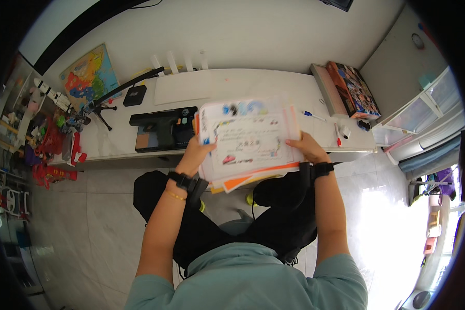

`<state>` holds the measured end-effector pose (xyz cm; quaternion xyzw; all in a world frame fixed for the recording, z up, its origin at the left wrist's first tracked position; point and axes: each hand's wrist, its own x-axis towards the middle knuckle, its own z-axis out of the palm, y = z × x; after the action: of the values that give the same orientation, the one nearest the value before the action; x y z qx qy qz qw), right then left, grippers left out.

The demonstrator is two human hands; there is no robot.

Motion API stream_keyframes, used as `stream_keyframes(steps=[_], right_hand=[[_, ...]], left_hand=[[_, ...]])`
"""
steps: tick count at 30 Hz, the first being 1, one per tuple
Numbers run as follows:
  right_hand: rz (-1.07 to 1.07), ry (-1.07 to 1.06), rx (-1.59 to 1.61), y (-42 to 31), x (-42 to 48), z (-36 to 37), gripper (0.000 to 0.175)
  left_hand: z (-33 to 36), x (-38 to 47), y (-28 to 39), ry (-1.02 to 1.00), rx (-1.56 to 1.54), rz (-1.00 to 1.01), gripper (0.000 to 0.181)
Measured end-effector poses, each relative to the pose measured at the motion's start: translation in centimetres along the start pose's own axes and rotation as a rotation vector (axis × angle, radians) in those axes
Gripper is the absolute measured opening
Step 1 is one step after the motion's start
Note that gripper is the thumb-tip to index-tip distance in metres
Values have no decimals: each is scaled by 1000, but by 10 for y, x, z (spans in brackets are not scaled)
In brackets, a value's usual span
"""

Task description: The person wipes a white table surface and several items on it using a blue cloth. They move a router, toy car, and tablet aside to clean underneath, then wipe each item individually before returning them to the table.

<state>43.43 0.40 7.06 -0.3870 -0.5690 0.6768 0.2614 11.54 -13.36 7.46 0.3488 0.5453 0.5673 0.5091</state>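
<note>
A stack of printed papers, some with orange edges, is held up at the front edge of the white table. My left hand grips its left side, thumb lying on the top sheet. On the opposite side my right hand pinches the stack in the same way. The top sheet bears writing and coloured pictures and seems to lie in a clear sleeve. Partly behind the stack, a dark toy-like pistol rests on a dark flat box or book.
A small tripod, a black box and a colourful map board stand at the left. To the right lie a blue marker, a red marker, a white earbud-like case and a picture-covered box. Toys crowd the left end.
</note>
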Motion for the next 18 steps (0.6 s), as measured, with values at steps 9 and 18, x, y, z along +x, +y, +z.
stream_keyframes(steps=[9, 18], right_hand=[[-317, 483, -39, -44, -23, -89, 28], [-226, 669, 55, 42, -16, -107, 32]], left_hand=[[111, 113, 57, -202, 107, 290, 31], [151, 140, -20, -201, 53, 151, 31]])
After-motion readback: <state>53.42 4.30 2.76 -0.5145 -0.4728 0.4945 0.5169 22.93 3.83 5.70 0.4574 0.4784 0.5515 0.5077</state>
